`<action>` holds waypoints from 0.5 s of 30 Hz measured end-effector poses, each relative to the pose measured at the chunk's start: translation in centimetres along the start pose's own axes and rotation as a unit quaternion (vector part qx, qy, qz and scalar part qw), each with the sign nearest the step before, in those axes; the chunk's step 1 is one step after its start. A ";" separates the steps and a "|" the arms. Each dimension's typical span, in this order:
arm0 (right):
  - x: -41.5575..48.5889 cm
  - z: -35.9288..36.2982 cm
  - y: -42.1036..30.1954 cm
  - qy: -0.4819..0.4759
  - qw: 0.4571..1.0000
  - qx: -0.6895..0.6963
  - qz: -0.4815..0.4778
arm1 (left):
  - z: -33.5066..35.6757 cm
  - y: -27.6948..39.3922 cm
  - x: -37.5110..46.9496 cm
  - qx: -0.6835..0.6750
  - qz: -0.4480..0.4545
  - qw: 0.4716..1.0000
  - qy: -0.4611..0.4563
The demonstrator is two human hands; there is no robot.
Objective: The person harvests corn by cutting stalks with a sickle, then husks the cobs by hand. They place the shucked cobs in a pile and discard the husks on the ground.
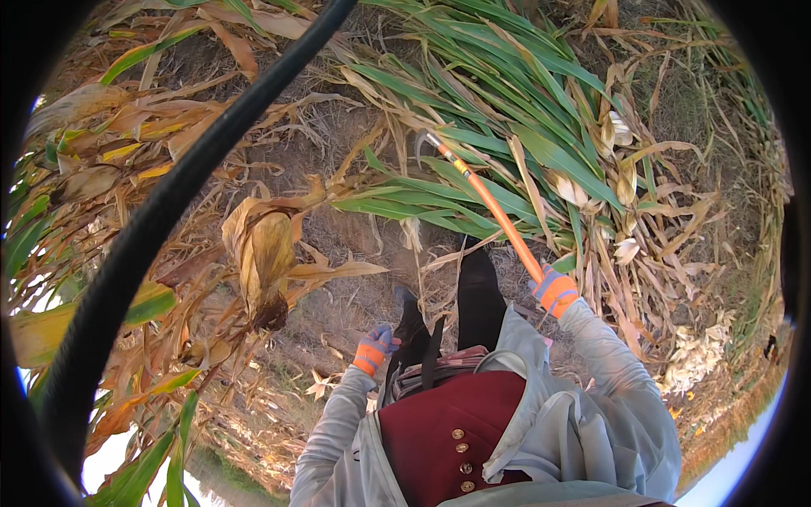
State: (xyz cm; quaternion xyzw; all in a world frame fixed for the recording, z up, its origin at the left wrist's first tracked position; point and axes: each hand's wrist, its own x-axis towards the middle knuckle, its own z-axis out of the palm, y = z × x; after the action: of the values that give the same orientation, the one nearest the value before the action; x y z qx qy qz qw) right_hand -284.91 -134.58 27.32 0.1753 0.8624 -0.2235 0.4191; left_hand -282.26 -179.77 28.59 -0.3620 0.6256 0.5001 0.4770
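Note:
My right hand, in an orange and grey-blue glove, grips the lower end of a long-handled sickle. The orange handle slants up and left, and its small curved metal blade lies over the edge of a heap of cut green corn stalks. My left hand, gloved alike, hangs low beside my left leg. Nothing shows in it, but how far its fingers are closed is unclear. Left of centre, a dry corn ear in its husk droops from a stalk.
Dry standing corn plants crowd the left side. My dark shoes and trouser legs are on soil strewn with dry straw. Pale husked ears lie in a pile at right. A black strap or cable crosses the view close to the camera.

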 end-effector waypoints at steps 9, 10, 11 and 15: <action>22.0 -7.0 -11.9 0.055 0.988 -0.017 -0.140 | 0.4 -4.0 -1.3 -0.136 -0.059 0.987 0.058; 24.7 -7.7 -14.3 0.044 0.990 -0.060 -0.119 | 0.5 -4.7 -1.8 -0.145 -0.068 0.985 0.063; 27.1 -8.0 -16.3 0.053 0.987 -0.080 -0.128 | 0.5 -5.4 -2.3 -0.172 -0.074 0.980 0.062; 35.5 -8.8 -20.2 0.059 0.959 -0.200 -0.191 | 0.5 -9.1 -4.3 -0.190 -0.099 0.969 0.124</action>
State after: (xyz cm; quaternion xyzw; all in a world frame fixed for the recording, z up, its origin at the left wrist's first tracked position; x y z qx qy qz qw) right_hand -321.34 -142.78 8.50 -0.0673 0.9301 -0.1121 0.3433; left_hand -272.52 -181.54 30.12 -0.5651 0.5350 0.5111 0.3651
